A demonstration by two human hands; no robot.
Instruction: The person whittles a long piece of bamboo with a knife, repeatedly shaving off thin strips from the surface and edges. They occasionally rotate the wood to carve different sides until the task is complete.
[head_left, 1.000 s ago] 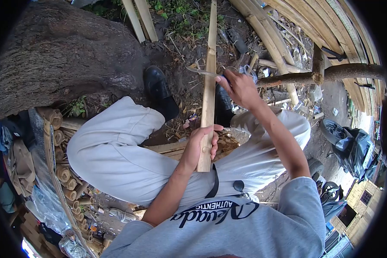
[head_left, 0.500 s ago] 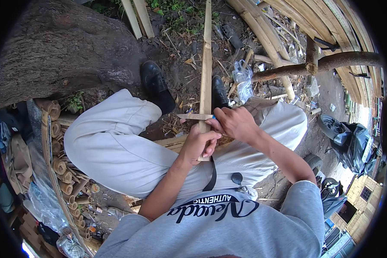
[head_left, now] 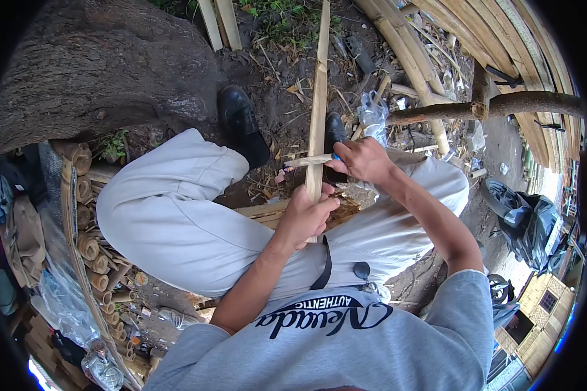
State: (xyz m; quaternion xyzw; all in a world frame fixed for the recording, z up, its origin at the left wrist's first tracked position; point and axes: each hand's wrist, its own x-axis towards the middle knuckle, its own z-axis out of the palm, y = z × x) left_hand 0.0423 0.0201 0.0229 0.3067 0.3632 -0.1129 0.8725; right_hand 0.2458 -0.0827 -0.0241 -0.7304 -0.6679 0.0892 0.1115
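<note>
A long split bamboo strip (head_left: 319,104) runs from between my thighs up past my shoes. My left hand (head_left: 304,214) is wrapped round its near end. In my right hand (head_left: 364,161) is a knife (head_left: 308,160) with a bit of blue showing at the handle. The knife's blade lies across the strip, pointing left, a short way beyond my left hand. Fingers hide most of the knife handle and the near part of the strip.
A thick tree trunk (head_left: 111,78) fills the upper left. Cut bamboo poles (head_left: 91,247) are stacked at my left. More bamboo strips (head_left: 502,45) curve at the upper right behind a horizontal branch (head_left: 528,103). A clear plastic bag (head_left: 373,117) lies beyond my right shoe.
My right hand and the knife have moved away from me along the strip, widening the distance to my left hand. The left hand still grips the near end.
</note>
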